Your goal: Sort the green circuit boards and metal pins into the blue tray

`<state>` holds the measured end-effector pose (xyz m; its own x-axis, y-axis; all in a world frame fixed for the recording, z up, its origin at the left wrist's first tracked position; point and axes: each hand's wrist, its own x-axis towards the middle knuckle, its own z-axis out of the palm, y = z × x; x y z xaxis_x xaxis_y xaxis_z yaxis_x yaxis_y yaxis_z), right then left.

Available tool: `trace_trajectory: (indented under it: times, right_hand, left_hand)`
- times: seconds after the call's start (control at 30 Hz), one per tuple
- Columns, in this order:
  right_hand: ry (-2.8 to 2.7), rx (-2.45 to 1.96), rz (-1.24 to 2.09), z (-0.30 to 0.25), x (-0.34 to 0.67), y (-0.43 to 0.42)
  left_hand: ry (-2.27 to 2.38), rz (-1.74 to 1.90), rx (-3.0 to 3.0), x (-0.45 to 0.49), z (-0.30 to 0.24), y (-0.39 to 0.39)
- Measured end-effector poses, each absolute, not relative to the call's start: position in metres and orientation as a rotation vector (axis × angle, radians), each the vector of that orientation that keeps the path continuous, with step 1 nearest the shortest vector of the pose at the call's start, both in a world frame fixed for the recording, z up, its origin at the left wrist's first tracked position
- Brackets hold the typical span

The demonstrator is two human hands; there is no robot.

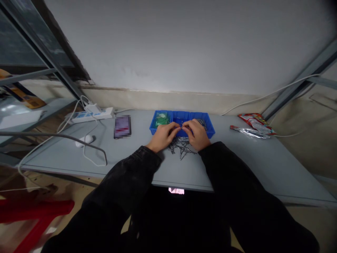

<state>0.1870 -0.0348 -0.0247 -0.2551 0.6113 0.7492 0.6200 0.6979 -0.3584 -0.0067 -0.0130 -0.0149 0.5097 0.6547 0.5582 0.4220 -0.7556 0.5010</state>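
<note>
The left hand [162, 136] and the right hand [196, 133] meet over the middle compartment of a shallow blue plastic tray [160, 113] with three compartments. Their curled fingers [175, 130] stand narrow, the tips almost touching, though anything thin between them is too small to make out. Just below the fingers, on the bare grey bench [244, 158], lies a loose, crisscrossed heap of slim metal pins [180, 147] (possibly nails or rivets; the blur won't settle it). Beyond the fingers, green pieces [162, 119] fill the left compartment and dark metal bits [202, 123] show in the right.

A slip of the fingers could drop a pin into the wrong compartment, and a wrist brushing the heap could scatter it; sharp points might also prick a fingertip. The hands hide most of the middle compartment — its contents can't be read — and the pins' ends blur together.
</note>
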Motion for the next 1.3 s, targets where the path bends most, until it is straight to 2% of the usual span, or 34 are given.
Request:
trace_trajectory:
  times: [1.3]
  right_hand:
    - [-1.947,-0.953,-0.020,-0.0257,0.1875,-0.0342]
  left_hand:
    - [0.913,1.088,2.455,-0.0063,-0.0135,-0.0138]
